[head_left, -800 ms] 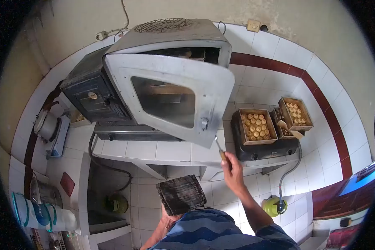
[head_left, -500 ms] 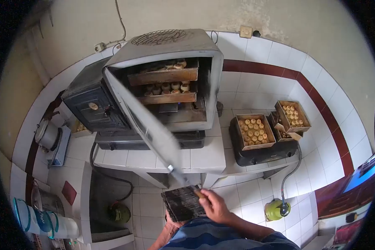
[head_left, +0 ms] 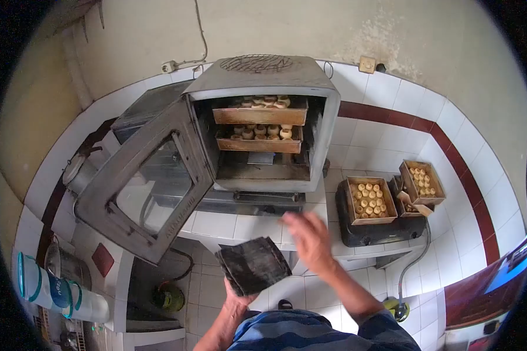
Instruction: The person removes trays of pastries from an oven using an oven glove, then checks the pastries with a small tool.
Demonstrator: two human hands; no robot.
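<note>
My left hand (head_left: 238, 292) grips a blackened, square folded pad (head_left: 253, 266) from below, in front of my body. My right hand (head_left: 311, 240), blurred by motion, is up in front of the oven with its fingers reaching forward; nothing shows in it. The grey metal oven (head_left: 263, 76) stands open, its windowed door (head_left: 187, 175) swung out to the left. Inside, an upper baking pan (head_left: 260, 116) and a lower baking pan (head_left: 259, 144) hold several pale round pastries.
On a dark stove (head_left: 380, 232) at right stands a square pan (head_left: 372, 221) of round pastries, with another pan (head_left: 423, 196) beside it. Plastic containers (head_left: 64, 292) are at lower left. A green gas cylinder (head_left: 173, 297) sits below the counter; a second (head_left: 397, 309) is at lower right.
The oven door has swung out wide to the left. My right hand has let go of the door handle and moved up and forward. My left hand still holds the dark pad.
</note>
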